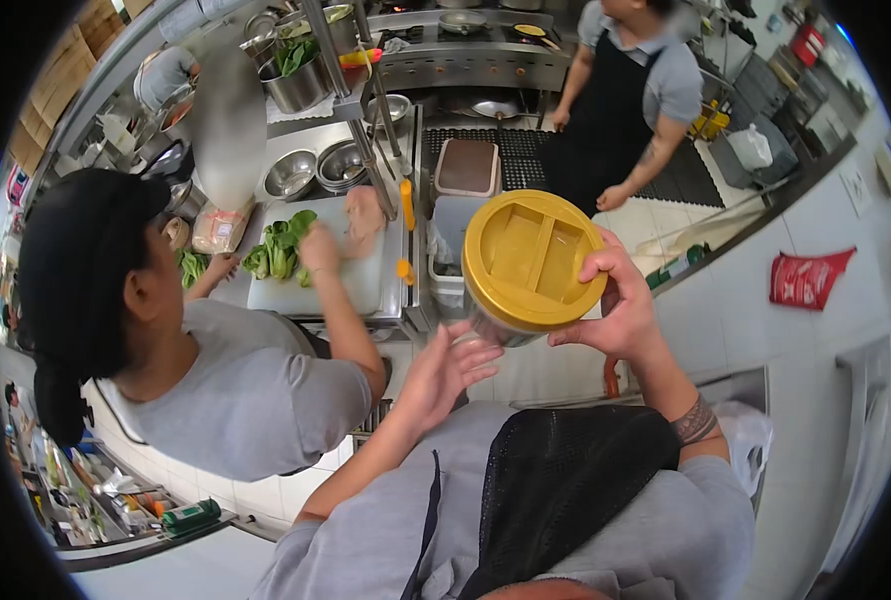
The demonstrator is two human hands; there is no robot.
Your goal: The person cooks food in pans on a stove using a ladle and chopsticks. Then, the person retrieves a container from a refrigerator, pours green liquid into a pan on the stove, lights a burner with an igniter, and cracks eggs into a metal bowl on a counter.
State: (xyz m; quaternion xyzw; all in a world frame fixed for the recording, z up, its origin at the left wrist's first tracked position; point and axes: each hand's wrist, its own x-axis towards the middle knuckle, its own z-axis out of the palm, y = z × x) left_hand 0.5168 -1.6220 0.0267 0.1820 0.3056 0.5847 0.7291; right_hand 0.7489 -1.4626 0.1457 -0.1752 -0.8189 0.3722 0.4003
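A jar [485,328] with a see-through body is held up in front of me, tilted so that its broad gold lid [514,245] faces the camera. My right hand [621,300] grips the lid's right edge, with the thumb below and the fingers on top. Palm up, my left hand [444,378] lies just below and left of the jar with its fingers stretched out. Its fingertips come close to the jar's side; whether they touch it I cannot tell. The jar's contents are mostly hidden behind the lid.
To my left a co-worker [236,380] handles leafy greens [279,246] on a white cutting board [346,290]. Metal bowls [292,174] stand behind. Another person in a black apron [606,120] is ahead, near the stove [446,68]. A red bag [808,278] is at the right.
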